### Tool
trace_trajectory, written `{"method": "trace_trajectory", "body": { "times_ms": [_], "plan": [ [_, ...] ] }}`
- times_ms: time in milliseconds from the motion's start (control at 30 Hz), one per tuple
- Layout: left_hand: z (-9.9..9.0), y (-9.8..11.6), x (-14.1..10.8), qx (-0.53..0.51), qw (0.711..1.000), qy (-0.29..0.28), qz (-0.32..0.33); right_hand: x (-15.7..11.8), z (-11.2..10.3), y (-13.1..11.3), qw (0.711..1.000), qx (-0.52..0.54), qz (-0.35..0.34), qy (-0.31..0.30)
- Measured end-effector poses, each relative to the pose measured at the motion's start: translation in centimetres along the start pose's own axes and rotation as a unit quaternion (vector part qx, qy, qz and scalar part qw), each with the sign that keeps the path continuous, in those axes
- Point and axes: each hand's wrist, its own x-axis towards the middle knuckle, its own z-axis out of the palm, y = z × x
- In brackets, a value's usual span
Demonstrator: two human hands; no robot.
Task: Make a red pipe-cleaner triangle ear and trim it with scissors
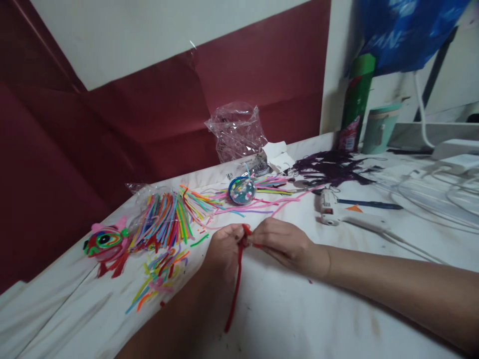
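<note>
A red pipe cleaner (pixel 234 294) is pinched between both hands above the white table, its long tail hanging down toward me. My left hand (pixel 223 243) grips it with closed fingers, and my right hand (pixel 282 241) pinches the same piece close beside, fingertips nearly touching the left ones. A short red end sticks up between the fingers; the exact shape there is hidden. Left of the hands lie a bundle of colourful pipe cleaners (pixel 164 219) and a pile of short cut pieces (pixel 160 279). A colourful fish-like figure (pixel 107 244) stands at the far left.
A round decorated container (pixel 241 191) sits among pink strands at the back. To the right lie a white glue gun (pixel 352 217) with its cord, a dark blue pen (pixel 370 204) and white cables (pixel 430 194). A purple heap (pixel 329 167), green cup (pixel 380 129) and clear bag (pixel 237 129) stand behind.
</note>
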Motion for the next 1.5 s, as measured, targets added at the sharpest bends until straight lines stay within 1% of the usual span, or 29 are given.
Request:
{"method": "trace_trajectory", "body": {
  "times_ms": [100,167,233,333,400,433,467,500,567,600,667,700,767,833,867,1033,1200,1300,1400,1500],
  "plan": [
    [-0.1,-0.3,0.0,-0.025,1.000,-0.017,-0.002,-0.4,0.3,0.2,0.994,-0.068,-0.073,-0.053],
    [0.1,-0.4,-0.2,-0.035,0.999,-0.023,-0.013,-0.4,0.2,0.2,0.986,-0.110,-0.095,-0.078],
    [0.4,-0.3,-0.5,-0.050,0.998,-0.025,-0.024,-0.3,0.1,0.2,0.981,-0.142,-0.095,-0.095],
    [1.0,0.1,-0.8,-0.058,0.998,-0.029,-0.022,-0.3,0.1,0.1,0.975,-0.167,-0.075,-0.122],
    [1.1,0.3,-0.8,-0.043,0.999,-0.020,-0.017,-0.4,0.2,0.1,0.977,-0.154,-0.064,-0.131],
    [1.1,0.3,-0.8,-0.036,0.999,-0.012,-0.013,-0.4,0.3,0.1,0.981,-0.135,-0.058,-0.123],
    [1.0,0.2,-0.6,-0.027,1.000,-0.001,-0.009,-0.5,0.5,0.1,0.987,-0.112,-0.042,-0.104],
    [0.9,0.1,-0.5,-0.015,1.000,0.008,-0.004,-0.5,0.6,0.2,0.993,-0.086,-0.011,-0.078],
    [0.5,-0.2,-0.3,0.011,1.000,0.015,0.004,-0.4,0.8,0.2,0.995,-0.030,0.093,-0.014],
    [0.4,-0.4,-0.2,0.027,1.000,0.013,0.005,-0.3,0.8,0.3,0.987,0.002,0.158,0.012],
    [0.1,-0.6,-0.1,0.049,0.999,0.002,0.006,0.0,1.0,0.4,0.956,0.093,0.276,0.035],
    [0.1,-0.7,-0.1,0.050,0.999,-0.003,0.006,0.1,1.0,0.5,0.936,0.153,0.316,0.035],
    [0.2,-0.7,-0.1,0.045,0.999,-0.006,0.006,0.3,1.1,0.6,0.889,0.278,0.362,0.025],
    [0.3,-0.6,-0.2,0.043,0.999,0.000,0.004,0.5,1.1,0.6,0.854,0.359,0.377,0.025],
    [0.3,-0.5,-0.2,0.048,0.999,0.003,0.002,0.6,1.1,0.6,0.845,0.374,0.380,0.030],
    [0.4,0.0,-0.4,0.103,0.995,0.007,-0.014,0.6,0.9,0.3,0.846,0.369,0.383,0.032],
    [0.4,0.0,-0.5,0.117,0.993,0.007,-0.007,0.8,0.7,0.2,0.822,0.406,0.398,0.028],
    [0.2,-0.1,-0.6,0.130,0.992,-0.008,0.000,0.9,0.5,0.5,0.813,0.414,0.408,0.034],
    [0.2,0.1,-0.7,0.174,0.984,-0.025,-0.005,0.9,0.4,0.9,0.820,0.362,0.440,0.056],
    [0.2,0.4,-0.7,0.203,0.979,-0.022,-0.003,0.8,0.4,1.2,0.825,0.340,0.447,0.060]
  ]
}}
